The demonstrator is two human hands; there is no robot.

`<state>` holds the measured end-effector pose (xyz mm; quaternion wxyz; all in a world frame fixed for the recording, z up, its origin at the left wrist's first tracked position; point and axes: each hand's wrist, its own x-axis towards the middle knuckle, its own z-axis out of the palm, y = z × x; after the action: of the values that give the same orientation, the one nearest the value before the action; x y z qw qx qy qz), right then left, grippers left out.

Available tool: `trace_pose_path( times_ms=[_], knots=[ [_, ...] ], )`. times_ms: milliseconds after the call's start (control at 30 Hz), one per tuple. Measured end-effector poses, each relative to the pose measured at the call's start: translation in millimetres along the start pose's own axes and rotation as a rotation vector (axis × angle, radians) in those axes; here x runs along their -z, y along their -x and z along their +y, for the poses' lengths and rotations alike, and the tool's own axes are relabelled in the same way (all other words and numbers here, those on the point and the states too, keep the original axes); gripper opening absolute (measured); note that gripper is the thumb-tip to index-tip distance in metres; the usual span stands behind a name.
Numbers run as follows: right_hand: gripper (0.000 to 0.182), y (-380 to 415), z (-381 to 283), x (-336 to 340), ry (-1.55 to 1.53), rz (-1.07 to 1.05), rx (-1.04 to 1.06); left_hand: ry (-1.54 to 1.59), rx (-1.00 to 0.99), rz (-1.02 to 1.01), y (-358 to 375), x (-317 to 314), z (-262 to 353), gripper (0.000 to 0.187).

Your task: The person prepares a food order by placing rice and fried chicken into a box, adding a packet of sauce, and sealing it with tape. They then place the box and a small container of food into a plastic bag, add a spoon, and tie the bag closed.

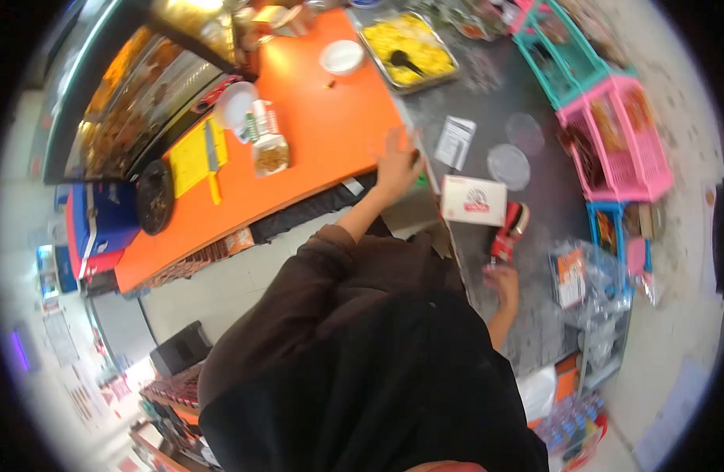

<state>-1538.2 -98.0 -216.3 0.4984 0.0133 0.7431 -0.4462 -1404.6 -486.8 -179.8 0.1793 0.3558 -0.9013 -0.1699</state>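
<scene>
My left hand (397,167) is over the corner of the orange counter (315,157), where it meets the grey worktop. Its fingers point away from me, apart and slightly blurred, with nothing seen in them. My right hand (502,282) is low over the grey worktop (495,315), fingers out and empty. Just beyond its fingertips lies a red tape dispenser (505,240) with a tan roll at its far end. Against the dispenser sits a white carton box (473,200) with black and red print. A printed paper slip (455,142) and a clear round lid (509,166) lie behind the box.
A metal tray of yellow food (409,51) with a black spoon stands at the back. Pink (617,141) and teal baskets (562,59) line the wall side. On the orange counter are a yellow cutting board (190,164), a knife (212,157) and a food carton (270,153).
</scene>
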Motion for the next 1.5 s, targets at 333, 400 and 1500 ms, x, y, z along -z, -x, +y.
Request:
trace_pose_path(
  times_ms=[333,400,1500],
  knots=[
    [0.028,-7,-130,-150,-0.028,-0.405,0.252,0.955,1.04,0.009,39,138,-442,0.082],
    [0.037,-8,-201,-245,0.055,-0.401,0.307,0.959,0.964,-0.262,22,166,-385,0.081],
    [0.067,-145,-183,-464,0.549,0.14,1.002,-0.052,-0.598,-0.159,31,142,-325,0.062]
  ],
)
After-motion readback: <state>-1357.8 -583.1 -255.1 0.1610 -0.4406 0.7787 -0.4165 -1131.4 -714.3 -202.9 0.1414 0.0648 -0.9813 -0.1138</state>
